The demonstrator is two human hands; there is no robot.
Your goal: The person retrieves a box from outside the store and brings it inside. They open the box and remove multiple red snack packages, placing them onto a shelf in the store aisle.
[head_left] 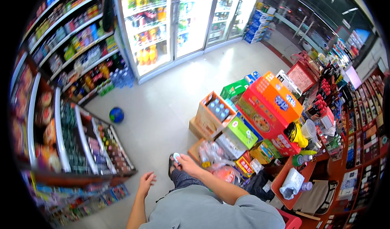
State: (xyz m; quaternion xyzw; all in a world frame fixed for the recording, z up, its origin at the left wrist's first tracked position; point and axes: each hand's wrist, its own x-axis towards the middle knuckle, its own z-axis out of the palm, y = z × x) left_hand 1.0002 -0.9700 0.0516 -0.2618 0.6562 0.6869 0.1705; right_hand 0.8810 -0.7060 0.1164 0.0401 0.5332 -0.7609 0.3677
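I see my right hand (185, 162) low in the centre of the frame, its fingers (178, 160) pinched around a small white object (176, 156); what the object is I cannot tell at this size. It sits just above my knee and right beside a clear plastic bag of packets (215, 155), without touching it as far as I can make out. My left hand (146, 183) hangs lower and further left, fingers loosely spread, holding nothing, over the pale floor (162, 107). To the right of centre stands a heap of cardboard boxes (260, 111), orange, green and brown. A blue ball (116, 115) lies on the floor left of centre, near the shelf of bottles (101, 143). Glass-door coolers (170, 21) fill the upper middle.
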